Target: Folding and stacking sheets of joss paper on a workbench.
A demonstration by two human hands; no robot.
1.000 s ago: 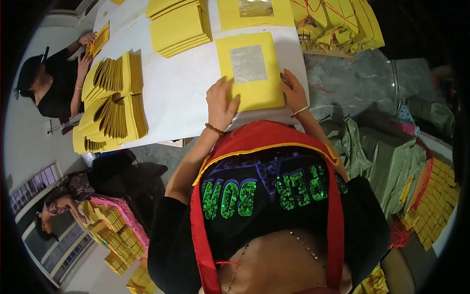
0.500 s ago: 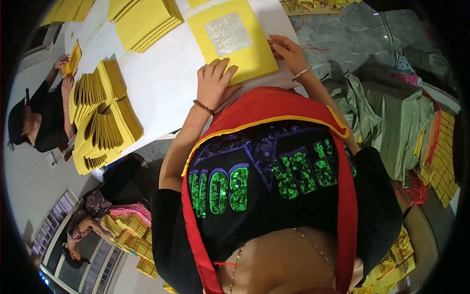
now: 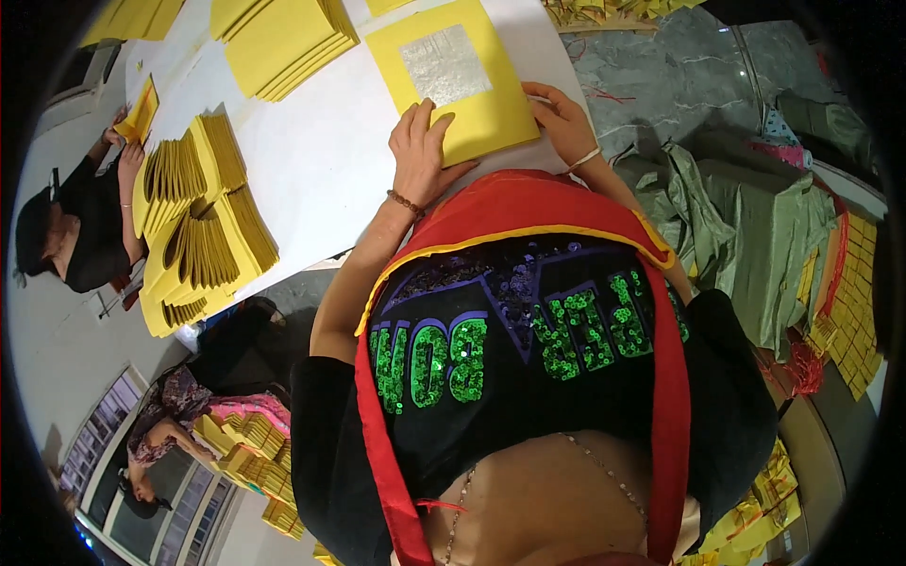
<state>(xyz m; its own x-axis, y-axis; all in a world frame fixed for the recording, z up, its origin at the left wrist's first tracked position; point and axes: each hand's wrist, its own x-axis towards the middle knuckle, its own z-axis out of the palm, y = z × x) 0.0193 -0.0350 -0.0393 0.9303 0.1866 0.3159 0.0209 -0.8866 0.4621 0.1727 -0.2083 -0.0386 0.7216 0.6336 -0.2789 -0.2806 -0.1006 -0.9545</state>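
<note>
A thin stack of yellow paper sheets [image 3: 493,118] lies on the white table in front of me, with a square of silver foil [image 3: 447,66] on its top face. My left hand [image 3: 421,149] grips the near left corner of the stack. Its fingers bend over the left side and its thumb lies along the near edge. Against the right edge presses my right hand [image 3: 564,124], fingers curled at the side of the sheets; some fingertips are hidden. Both hands touch the same stack.
Another yellow paper stack [image 3: 293,47] lies farther left on the white table [image 3: 326,156]. Fanned yellow paper bundles [image 3: 203,222] stand at its left edge. One person [image 3: 90,222] handles yellow paper at far left; another [image 3: 170,424] works below. Green wrapped bales [image 3: 755,226] stand at right.
The stack has shifted slightly to the right. My left hand has drawn from the top face toward its corner, and my right hand has moved a little down along the right edge.
</note>
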